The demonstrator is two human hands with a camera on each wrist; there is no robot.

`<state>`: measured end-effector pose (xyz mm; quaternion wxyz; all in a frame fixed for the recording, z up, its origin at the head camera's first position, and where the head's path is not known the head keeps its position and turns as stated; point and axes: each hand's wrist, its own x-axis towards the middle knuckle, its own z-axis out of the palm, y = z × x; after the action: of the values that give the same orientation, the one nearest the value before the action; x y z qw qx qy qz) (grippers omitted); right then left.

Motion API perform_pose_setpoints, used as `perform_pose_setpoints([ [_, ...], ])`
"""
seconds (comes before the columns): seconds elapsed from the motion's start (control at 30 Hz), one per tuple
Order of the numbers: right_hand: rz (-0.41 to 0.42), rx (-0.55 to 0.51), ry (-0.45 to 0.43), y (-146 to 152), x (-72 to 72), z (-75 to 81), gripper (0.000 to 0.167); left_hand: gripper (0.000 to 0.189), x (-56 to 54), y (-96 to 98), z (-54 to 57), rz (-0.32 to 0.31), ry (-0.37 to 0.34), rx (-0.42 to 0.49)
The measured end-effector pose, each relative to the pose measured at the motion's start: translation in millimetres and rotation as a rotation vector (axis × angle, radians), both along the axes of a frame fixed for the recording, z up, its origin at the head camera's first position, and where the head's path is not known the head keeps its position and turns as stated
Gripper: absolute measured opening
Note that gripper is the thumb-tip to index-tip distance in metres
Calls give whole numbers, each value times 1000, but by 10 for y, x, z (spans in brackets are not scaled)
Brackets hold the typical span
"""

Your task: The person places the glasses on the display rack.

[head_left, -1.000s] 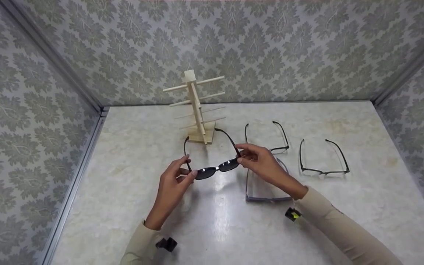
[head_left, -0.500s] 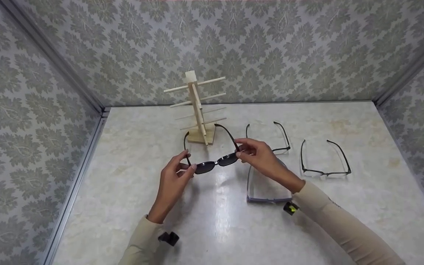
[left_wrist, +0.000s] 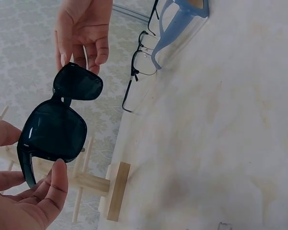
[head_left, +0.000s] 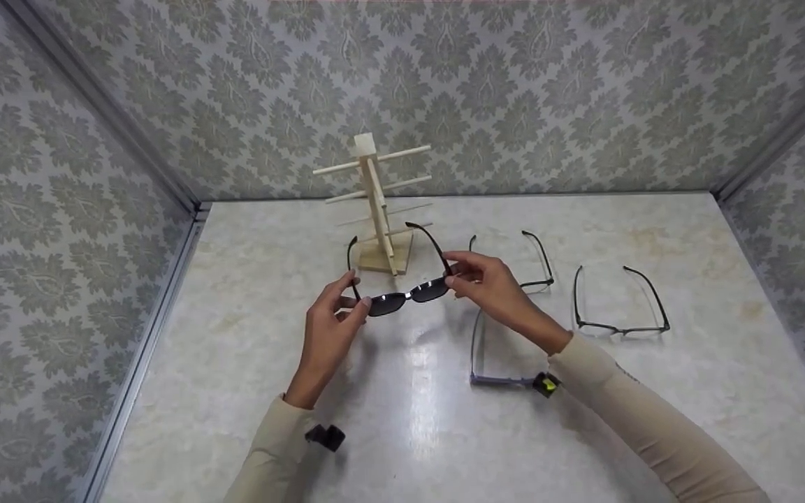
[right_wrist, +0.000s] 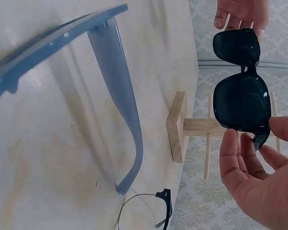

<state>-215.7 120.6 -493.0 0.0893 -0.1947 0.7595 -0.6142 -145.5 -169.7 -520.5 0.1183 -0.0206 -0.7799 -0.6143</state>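
In head view, left end of black sunglasses (head_left: 390,303), mid-frame, is pinched by left hand (head_left: 329,325); wooden stand (head_left: 374,202) is seen upper centre; right end is pinched by right hand (head_left: 492,288); 3 eyeglass frames (head_left: 613,329) are seen right of centre.

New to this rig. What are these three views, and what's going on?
There's no robot: these are a person's bare hands. One camera sits on the head, looking forward and down; each wrist carries another, giving the two close-ups. The left hand and right hand hold dark sunglasses, one at each end, temples pointing towards a wooden peg stand. Right of the stand, the table bears three more pairs: two dark-framed pairs and a blue-grey pair.
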Motion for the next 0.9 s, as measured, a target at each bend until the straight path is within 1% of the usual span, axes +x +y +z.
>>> perform_pose_setpoints([
  [0.27, -13, 34, 3, -59, -89, 13, 47, 57, -114, -27, -13, 18, -9, -7],
  [0.37, -18, 34, -6, -95, -138, 3, 47, 57, -162, -39, -12, 28, -14, -17],
  [0.6, -20, 30, -20, -178, -245, -16, 46, 55, -283, -85, -7, 39, -38, -5],
  [0.77, -15, 33, -25, -217, -289, -8, 47, 56, -328, -117, -7, 49, -62, -23],
  [0.9, -16, 53, -24, -238, -321, -15, 47, 57, -356, -132, -3, 54, -68, -47],
])
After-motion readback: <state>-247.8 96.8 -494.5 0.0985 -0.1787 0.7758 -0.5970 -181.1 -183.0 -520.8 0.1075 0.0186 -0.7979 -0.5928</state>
